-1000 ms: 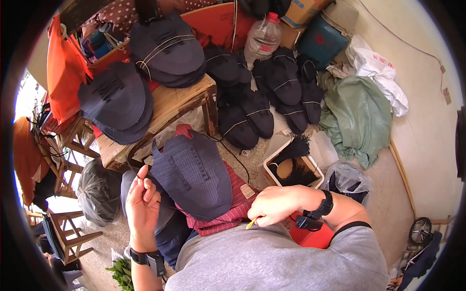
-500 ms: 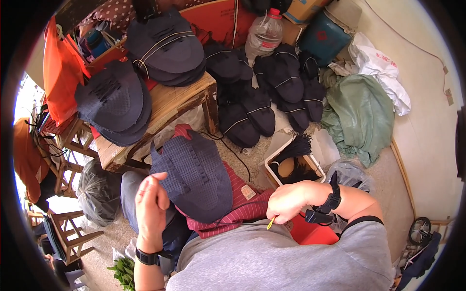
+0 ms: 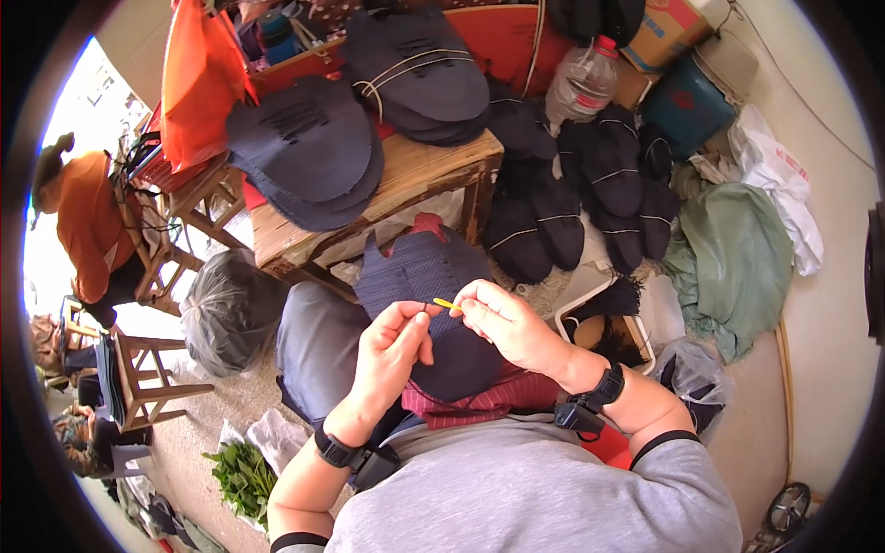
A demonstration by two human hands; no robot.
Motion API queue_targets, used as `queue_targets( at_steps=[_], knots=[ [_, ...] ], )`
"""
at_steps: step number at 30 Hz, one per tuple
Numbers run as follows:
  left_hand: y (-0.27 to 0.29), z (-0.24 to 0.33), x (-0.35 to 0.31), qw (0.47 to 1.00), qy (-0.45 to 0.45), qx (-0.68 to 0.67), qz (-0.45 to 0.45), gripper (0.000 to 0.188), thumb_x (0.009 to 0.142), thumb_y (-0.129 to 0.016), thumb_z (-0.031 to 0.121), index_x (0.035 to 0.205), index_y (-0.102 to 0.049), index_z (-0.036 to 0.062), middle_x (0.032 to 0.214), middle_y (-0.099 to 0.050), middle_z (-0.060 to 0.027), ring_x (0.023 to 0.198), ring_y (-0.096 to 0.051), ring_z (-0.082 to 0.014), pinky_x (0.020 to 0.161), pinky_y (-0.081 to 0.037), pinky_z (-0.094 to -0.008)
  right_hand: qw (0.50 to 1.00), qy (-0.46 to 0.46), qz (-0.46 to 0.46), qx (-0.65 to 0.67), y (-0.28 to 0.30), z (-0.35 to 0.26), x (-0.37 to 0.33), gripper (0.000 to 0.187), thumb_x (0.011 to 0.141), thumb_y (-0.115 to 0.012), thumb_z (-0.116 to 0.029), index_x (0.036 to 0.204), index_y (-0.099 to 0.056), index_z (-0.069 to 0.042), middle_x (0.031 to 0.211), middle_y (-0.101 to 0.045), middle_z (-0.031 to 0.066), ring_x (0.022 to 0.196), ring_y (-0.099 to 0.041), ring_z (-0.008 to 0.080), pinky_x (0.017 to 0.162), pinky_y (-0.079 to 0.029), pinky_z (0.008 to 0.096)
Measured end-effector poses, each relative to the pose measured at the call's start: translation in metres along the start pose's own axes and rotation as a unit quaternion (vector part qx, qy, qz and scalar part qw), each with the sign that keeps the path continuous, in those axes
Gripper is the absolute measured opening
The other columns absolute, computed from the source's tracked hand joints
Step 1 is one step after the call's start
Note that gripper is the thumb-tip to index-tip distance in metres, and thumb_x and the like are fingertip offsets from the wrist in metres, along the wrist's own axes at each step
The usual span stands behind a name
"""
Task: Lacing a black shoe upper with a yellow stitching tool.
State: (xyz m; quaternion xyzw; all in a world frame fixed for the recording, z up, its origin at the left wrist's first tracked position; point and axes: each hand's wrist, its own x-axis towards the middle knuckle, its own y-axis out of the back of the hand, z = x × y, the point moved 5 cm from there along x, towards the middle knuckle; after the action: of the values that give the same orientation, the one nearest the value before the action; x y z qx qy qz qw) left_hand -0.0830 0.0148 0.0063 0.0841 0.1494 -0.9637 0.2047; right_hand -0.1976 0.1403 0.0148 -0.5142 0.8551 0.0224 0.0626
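Observation:
My right hand (image 3: 505, 323) pinches a thin yellow tool (image 3: 447, 304) above my lap, its tip pointing left. Close to that tip, the thumb and forefinger of my left hand (image 3: 391, 348) press together on what looks like the end of a dark cord (image 3: 425, 307). Below both hands, a dark blue textured fabric piece (image 3: 461, 364) with a rounded end lies across my lap; my hands hide part of it. Under it is a red striped cloth (image 3: 484, 398).
Stacks of similar dark pieces (image 3: 300, 152) lie on a wooden bench (image 3: 415, 175). Tied dark bundles (image 3: 525, 235), an open box (image 3: 636, 336) and a green cloth (image 3: 737, 258) are at the right. A grey plastic bag (image 3: 230, 313) and leafy greens (image 3: 242, 479) stand left; another person (image 3: 92, 226) sits beyond.
Both hands have come together over the fabric piece: the right moved up and left with the yellow tool, the left moved right and closed its fingers. The whole view has shifted.

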Motion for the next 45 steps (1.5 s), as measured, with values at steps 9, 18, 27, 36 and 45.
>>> queue_targets(
  at_steps=[9,18,27,36,45],
  knots=[
    [0.015,0.001,-0.002,0.999,-0.012,0.006,0.045,0.018,0.1,-0.062,0.012,0.115,-0.069,0.0024,0.078,-0.06,0.0064,0.06,-0.048,0.0004,0.053,-0.039,-0.0159,1.0,0.011,0.004,-0.007,-0.015,0.004,0.01,0.016,0.106,-0.051,-0.02,0.107,-0.059,-0.007,0.083,-0.049,-0.0068,0.074,-0.043,0.0014,0.065,-0.039,0.0187],
    [0.016,0.008,-0.003,0.996,-0.016,0.056,0.066,0.017,0.098,-0.064,0.011,0.112,-0.071,0.0042,0.081,-0.065,0.0054,0.057,-0.046,0.0026,0.048,-0.036,-0.0141,1.0,-0.021,0.002,0.016,-0.014,0.008,0.012,0.016,0.105,-0.053,-0.02,0.103,-0.06,-0.006,0.081,-0.05,-0.0063,0.074,-0.045,0.0023,0.065,-0.04,0.0199],
    [0.012,0.014,-0.001,0.998,-0.051,0.032,0.026,0.021,0.1,-0.061,0.011,0.117,-0.071,0.0024,0.094,-0.068,0.0027,0.073,-0.051,-0.0011,0.063,-0.044,-0.0174,1.0,-0.012,0.006,-0.026,-0.016,0.011,0.018,0.015,0.103,-0.055,-0.016,0.099,-0.061,-0.003,0.079,-0.056,-0.0026,0.074,-0.05,0.0054,0.066,-0.044,0.024],
    [0.02,-0.001,0.005,0.999,-0.034,-0.011,0.002,0.016,0.101,-0.06,0.01,0.113,-0.066,0.0015,0.098,-0.064,-0.0002,0.082,-0.055,-0.004,0.07,-0.045,-0.0189,0.969,0.086,0.009,-0.23,-0.022,-0.005,0.021,0.015,0.101,-0.056,-0.018,0.1,-0.059,-0.003,0.08,-0.067,0.0179,0.075,-0.069,0.0336,0.065,-0.052,0.0393],
    [0.028,-0.013,0.009,0.997,-0.025,-0.066,0.035,0.007,0.103,-0.057,0.012,0.107,-0.058,0.0062,0.092,-0.062,-0.0004,0.072,-0.044,-0.0027,0.061,-0.037,-0.0184,0.919,0.16,0.006,-0.361,-0.034,-0.021,0.027,0.017,0.099,-0.056,-0.02,0.093,-0.053,-0.005,0.076,-0.066,0.018,0.07,-0.066,0.0389,0.059,-0.052,0.0485]
  ],
)
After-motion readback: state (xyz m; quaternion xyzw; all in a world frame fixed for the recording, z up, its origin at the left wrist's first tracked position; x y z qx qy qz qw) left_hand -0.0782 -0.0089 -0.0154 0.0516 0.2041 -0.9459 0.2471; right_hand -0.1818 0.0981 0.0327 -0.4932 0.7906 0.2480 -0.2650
